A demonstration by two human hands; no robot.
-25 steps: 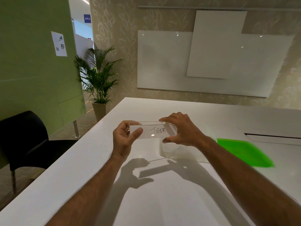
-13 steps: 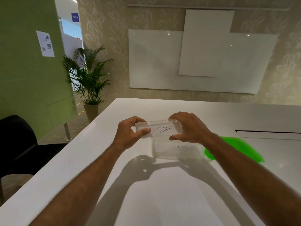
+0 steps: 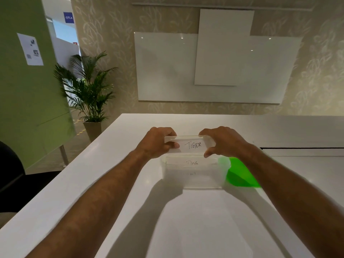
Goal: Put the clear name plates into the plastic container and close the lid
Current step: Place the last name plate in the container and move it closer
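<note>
A white table (image 3: 186, 229) fills the lower half of the frame, with a dark slot (image 3: 301, 148) cut across it at the right edge. On the patterned wall at the upper centre hang two overlapping white boards (image 3: 214, 67). A potted palm (image 3: 87, 90) stands on the floor at the left, beside a green partition (image 3: 22, 99) carrying a printed sheet (image 3: 30, 49). A blue sign (image 3: 68, 17) shows at the upper left. Part of a black chair (image 3: 9, 174) sits at the left edge.

Bright overhead light, hard arm shadows, edges warped and blurred.
</note>
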